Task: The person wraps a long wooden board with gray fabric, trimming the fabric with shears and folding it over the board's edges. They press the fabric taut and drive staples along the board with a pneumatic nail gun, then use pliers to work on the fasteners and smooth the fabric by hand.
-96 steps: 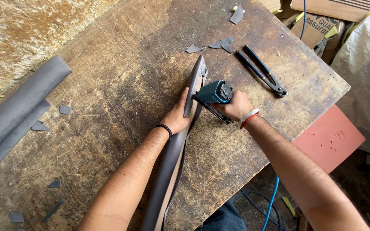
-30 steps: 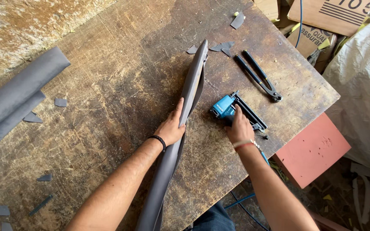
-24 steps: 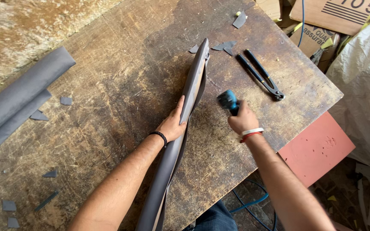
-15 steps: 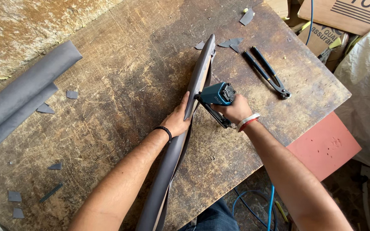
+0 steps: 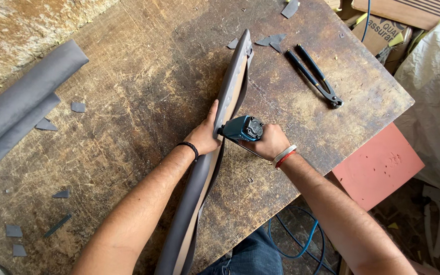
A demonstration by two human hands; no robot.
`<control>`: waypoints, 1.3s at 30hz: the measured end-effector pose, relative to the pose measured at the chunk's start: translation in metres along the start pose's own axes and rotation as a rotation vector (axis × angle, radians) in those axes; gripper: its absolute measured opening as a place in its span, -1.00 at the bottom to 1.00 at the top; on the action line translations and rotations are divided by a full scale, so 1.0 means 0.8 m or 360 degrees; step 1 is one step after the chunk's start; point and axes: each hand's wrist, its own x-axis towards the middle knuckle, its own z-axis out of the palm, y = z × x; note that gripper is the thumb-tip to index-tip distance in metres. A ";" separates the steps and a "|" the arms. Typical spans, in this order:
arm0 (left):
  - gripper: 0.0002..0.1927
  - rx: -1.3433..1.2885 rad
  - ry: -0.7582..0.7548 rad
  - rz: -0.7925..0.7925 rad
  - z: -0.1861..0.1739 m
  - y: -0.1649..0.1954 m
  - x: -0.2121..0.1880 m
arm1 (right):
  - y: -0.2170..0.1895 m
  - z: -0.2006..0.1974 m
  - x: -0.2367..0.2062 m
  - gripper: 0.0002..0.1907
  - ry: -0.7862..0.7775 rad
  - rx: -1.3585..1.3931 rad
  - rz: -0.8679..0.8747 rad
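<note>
A long narrow panel covered in grey fabric stands on edge across the worn wooden table. My left hand presses flat against its left side, holding it upright. My right hand grips a blue staple gun, whose nose touches the panel's right side just beside my left thumb. A black band sits on my left wrist; white and red bands sit on my right.
Black pincers lie on the table to the right. A grey fabric roll lies at the far left, with grey fabric scraps scattered about. A pink board and a blue hose sit below the table's right edge.
My right hand picked the staple gun up off the table, swung it left and set its nose against the panel. My left hand kept holding the panel.
</note>
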 end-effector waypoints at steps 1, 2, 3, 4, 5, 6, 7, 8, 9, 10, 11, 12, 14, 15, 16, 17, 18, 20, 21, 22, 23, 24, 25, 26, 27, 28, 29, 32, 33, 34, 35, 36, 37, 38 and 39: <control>0.35 0.0022 0.0002 0.0007 0.000 0.003 -0.002 | -0.001 0.000 -0.004 -0.40 0.0015 -0.0032 0.0012; 0.35 0.0030 -0.0004 -0.0062 0.001 0.007 -0.004 | -0.002 -0.001 -0.007 -0.41 0.0081 0.0018 -0.0027; 0.34 0.0038 -0.0008 -0.0133 0.003 0.012 -0.006 | -0.002 -0.002 -0.010 -0.42 0.0147 0.0068 -0.0068; 0.34 0.0047 -0.0012 -0.0203 0.005 0.017 -0.008 | -0.002 -0.004 -0.012 -0.43 0.0215 0.0119 -0.0110; 0.32 0.0110 -0.0004 -0.0202 0.006 0.022 -0.010 | -0.001 -0.006 -0.014 -0.41 0.0128 0.0052 -0.0019; 0.31 0.0168 0.0002 -0.0198 0.007 0.026 -0.011 | 0.000 -0.008 -0.015 -0.40 0.0041 -0.0020 0.0077; 0.30 0.0226 0.0006 -0.0192 0.008 0.029 -0.012 | 0.001 -0.010 -0.017 -0.38 -0.0044 -0.0092 0.0175; 0.29 0.0202 0.0002 -0.0187 0.007 0.031 -0.012 | 0.003 -0.012 -0.019 -0.51 -0.0015 0.0134 0.0172; 0.28 0.0180 0.0002 -0.0186 0.005 0.030 -0.012 | 0.006 -0.014 -0.023 -0.64 0.0014 0.0362 0.0163; 0.27 0.0159 0.0005 -0.0191 0.002 0.027 -0.013 | 0.009 -0.016 -0.027 -0.75 0.0039 0.0592 0.0149; 0.24 0.0078 0.0017 -0.0234 0.000 0.022 -0.015 | 0.013 -0.018 -0.033 -0.76 0.0079 0.0839 0.0242; 0.22 -0.0006 0.0028 -0.0272 -0.002 0.017 -0.016 | 0.018 -0.020 -0.041 -0.77 0.0123 0.1082 0.0336; 0.16 -0.0101 0.0136 -0.0297 -0.001 0.004 -0.020 | 0.028 -0.020 -0.060 -0.77 0.0179 0.1564 0.0486; 0.13 -0.0109 0.0231 -0.0286 0.002 -0.003 -0.022 | 0.033 -0.018 -0.071 -0.76 0.0191 0.1808 0.0543; 0.09 -0.0117 0.0324 -0.0276 0.006 -0.010 -0.024 | 0.038 -0.014 -0.082 -0.75 0.0202 0.2053 0.0601; 0.08 -0.0097 0.0358 -0.0275 0.010 -0.017 -0.025 | 0.042 -0.009 -0.093 -0.73 0.0222 0.2163 0.0595; 0.06 -0.0072 0.0393 -0.0276 0.012 -0.025 -0.025 | 0.044 -0.001 -0.101 -0.72 0.0240 0.2276 0.0588; 0.03 -0.0023 0.0462 -0.0251 0.015 -0.038 -0.022 | 0.048 0.014 -0.115 -0.68 0.0216 0.2466 0.0592; 0.02 0.0000 0.0501 -0.0236 0.017 -0.043 -0.022 | 0.049 0.021 -0.119 -0.65 0.0160 0.2541 0.0601; 0.02 0.0027 0.0545 -0.0224 0.018 -0.047 -0.024 | 0.051 0.028 -0.122 -0.61 0.0097 0.2618 0.0607; 0.01 0.0264 0.0746 -0.0137 0.022 -0.048 -0.027 | 0.053 0.034 -0.124 -0.59 0.0072 0.2674 0.0612; 0.02 0.0498 0.0942 -0.0041 0.031 -0.045 -0.034 | 0.055 0.038 -0.126 -0.58 0.0054 0.2728 0.0619; 0.02 0.0728 0.1139 0.0055 0.038 -0.039 -0.042 | 0.058 0.041 -0.128 -0.56 0.0033 0.2776 0.0624; -0.08 0.0547 0.1093 0.0091 0.054 -0.029 -0.056 | 0.060 0.043 -0.129 -0.56 -0.0020 0.2842 0.0593; -0.18 0.0368 0.1045 0.0127 0.078 -0.012 -0.072 | 0.062 0.043 -0.130 -0.56 -0.0075 0.2910 0.0563; -0.29 -0.0076 0.0797 0.0235 0.101 0.010 -0.084 | 0.064 0.043 -0.131 -0.55 -0.0128 0.2978 0.0534; -0.40 -0.0513 0.0538 0.0345 0.124 0.032 -0.099 | 0.066 0.041 -0.133 -0.55 -0.0140 0.2993 0.0512; -0.31 -0.0266 0.0485 0.0552 0.153 0.091 -0.124 | 0.067 0.034 -0.136 -0.54 -0.0171 0.3045 0.0450; -0.16 -0.0219 0.0458 0.0466 0.155 0.107 -0.131 | 0.067 0.032 -0.136 -0.54 -0.0182 0.3064 0.0435; -0.02 -0.0172 0.0433 0.0377 0.153 0.122 -0.135 | 0.067 0.029 -0.136 -0.54 -0.0195 0.3082 0.0420; -0.03 -0.0094 0.0416 0.0313 0.146 0.134 -0.136 | 0.067 0.027 -0.135 -0.54 -0.0185 0.3068 0.0428; -0.04 -0.0017 0.0399 0.0249 0.141 0.146 -0.137 | 0.068 0.026 -0.134 -0.55 -0.0175 0.3053 0.0436; -0.04 0.0061 0.0387 0.0184 0.134 0.157 -0.137 | 0.069 0.025 -0.133 -0.55 -0.0170 0.3037 0.0440; -0.08 0.0128 0.0390 0.0167 0.128 0.167 -0.137 | 0.072 0.026 -0.131 -0.56 -0.0180 0.3075 0.0430; -0.12 0.0195 0.0394 0.0150 0.122 0.177 -0.137 | 0.076 0.028 -0.128 -0.56 -0.0192 0.3112 0.0421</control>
